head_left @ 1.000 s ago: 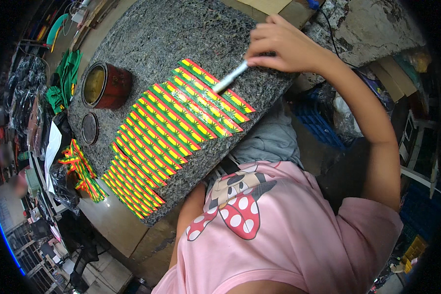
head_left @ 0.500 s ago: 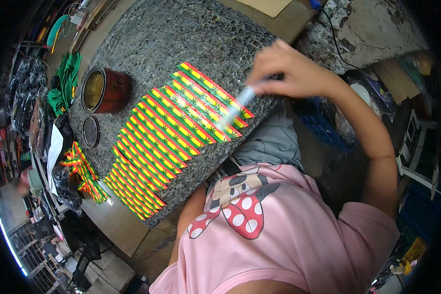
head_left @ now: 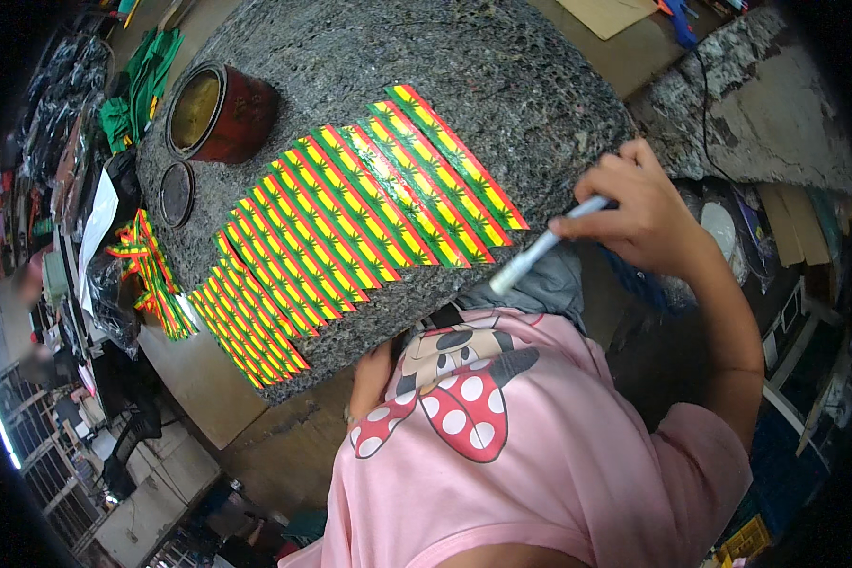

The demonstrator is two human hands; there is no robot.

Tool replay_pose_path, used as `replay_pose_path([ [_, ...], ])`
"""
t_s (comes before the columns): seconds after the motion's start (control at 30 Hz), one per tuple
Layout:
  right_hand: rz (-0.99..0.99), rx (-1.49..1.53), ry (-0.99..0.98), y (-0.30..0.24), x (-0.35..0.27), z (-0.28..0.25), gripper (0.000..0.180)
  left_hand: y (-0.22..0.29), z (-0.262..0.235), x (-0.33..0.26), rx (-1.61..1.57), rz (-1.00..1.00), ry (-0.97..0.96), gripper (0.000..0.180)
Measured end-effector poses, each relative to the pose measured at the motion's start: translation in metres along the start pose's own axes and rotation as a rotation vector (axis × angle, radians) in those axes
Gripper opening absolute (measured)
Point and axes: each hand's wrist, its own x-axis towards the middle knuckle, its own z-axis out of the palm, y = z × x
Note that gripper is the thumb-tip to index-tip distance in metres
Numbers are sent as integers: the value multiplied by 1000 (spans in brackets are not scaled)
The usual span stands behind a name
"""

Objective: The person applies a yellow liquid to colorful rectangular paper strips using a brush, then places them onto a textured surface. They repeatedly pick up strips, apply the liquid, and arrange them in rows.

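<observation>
My right hand [head_left: 634, 208] is closed around the pale handle of a small brush [head_left: 542, 248]. The whitish brush tip points down and left, off the near edge of a rough grey slab [head_left: 577, 114], over my lap. Across the slab lie several red, yellow and green strips [head_left: 322, 227] with leaf prints, side by side and partly overlapping in a fan. The strips towards the right show wet-looking glare. Of my left arm [head_left: 374, 374] only a part shows below the slab's near edge; the hand is hidden.
A red-brown open can [head_left: 241, 114] with yellowish contents stands at the slab's far left, its round lid [head_left: 176, 194] beside it. More bundled strips [head_left: 156, 279] lie off the left edge. A brown sheet [head_left: 606, 11] and a dark cable [head_left: 705, 104] are at the far right.
My right hand has drawn the brush off the rightmost strips, to the right and towards me past the slab's edge. The view has shifted a little.
</observation>
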Motion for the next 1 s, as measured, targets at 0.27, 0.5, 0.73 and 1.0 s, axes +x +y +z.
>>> replay_pose_path([
  [0.27, 20, -225, 285, -11, 61, 27, 27, 38, -84, -67, 43, 119, -287, 48],
  [0.5, 108, -70, 20, -40, 5, 13, 26, 57, -174, -100, -71, 205, -592, 46],
  [0.73, 157, -54, 182, -15, 38, 7, 22, 78, -205, -96, -93, 463, -616, 45],
  [1.0, 30, -176, 228, 23, 123, 34, 20, 52, -196, -113, -171, 414, -483, 51],
])
